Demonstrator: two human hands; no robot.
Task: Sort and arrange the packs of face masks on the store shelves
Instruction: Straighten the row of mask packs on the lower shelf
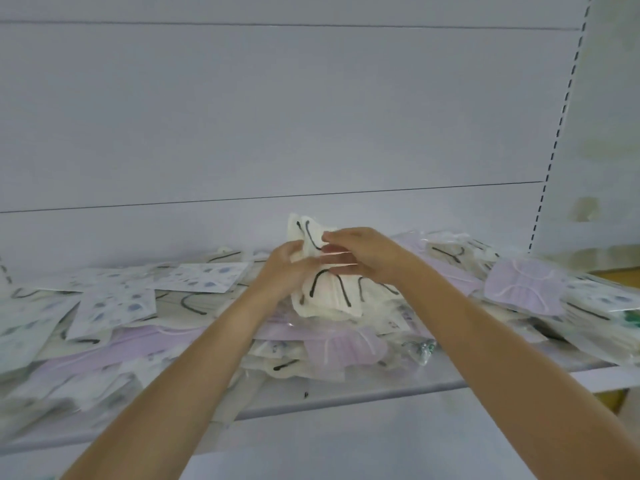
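**Left hand [287, 268], right hand [363, 258]: both holding cream packs [332, 299]**

Grip: your left hand curls round the bundle's left side, and your right hand pinches its top from the right.
Item: cream packs with black ear loops, apparently in clear film, fanned unevenly.
Location: just above the heap, midway along the shelf [381, 389].
Handling: square the edges between your palms before setting down. The film will likely slide, so press flat.
Neighbours: lilac packs [526, 285] toward the right end, blue-spotted packs [204, 277] toward the left rear. Keep like with like.

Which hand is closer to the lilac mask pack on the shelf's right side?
Right. The right hand is left of the lilac pack; the left hand is farther left.
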